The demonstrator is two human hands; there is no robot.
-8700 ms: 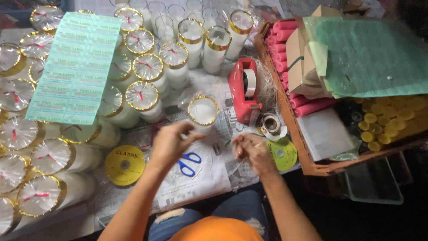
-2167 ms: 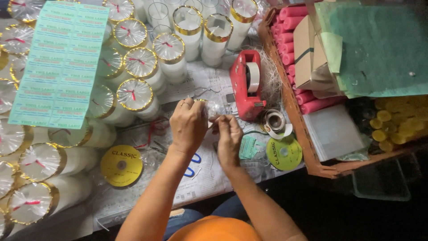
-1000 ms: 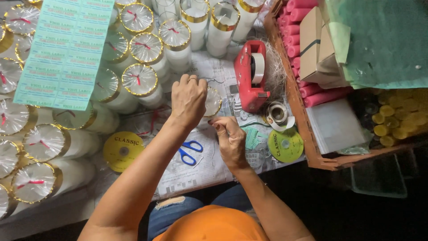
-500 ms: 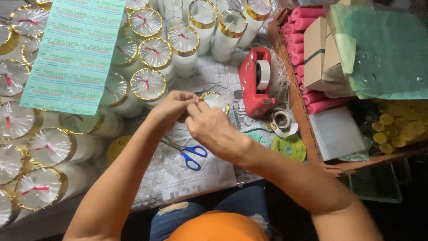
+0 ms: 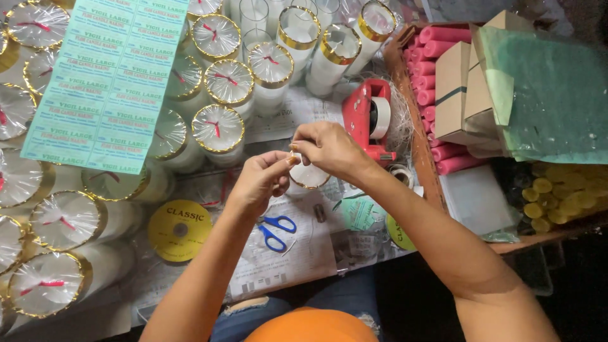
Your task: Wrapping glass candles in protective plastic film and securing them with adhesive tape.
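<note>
My left hand (image 5: 261,180) and my right hand (image 5: 327,147) meet over a white candle in a glass with a gold rim (image 5: 310,178), which stands on the paper-covered table (image 5: 278,272). Both hands pinch something small at the top of the candle glass; the clear wrap there is hard to make out. The fingertips of the two hands touch. Blue-handled scissors (image 5: 276,230) lie just below my left hand.
Several wrapped candle glasses (image 5: 218,130) with red ties crowd the left and back. A green label sheet (image 5: 107,76) lies on them. A red tape dispenser (image 5: 370,120) stands right of my hands. A yellow ribbon spool (image 5: 180,230) lies front left. A wooden tray (image 5: 420,152) holds pink candles (image 5: 443,44), boxes and yellow pieces.
My right hand has come up from the table beside the tray to meet my left hand over the candle glass. Earlier the hands worked apart in front of the glass.
</note>
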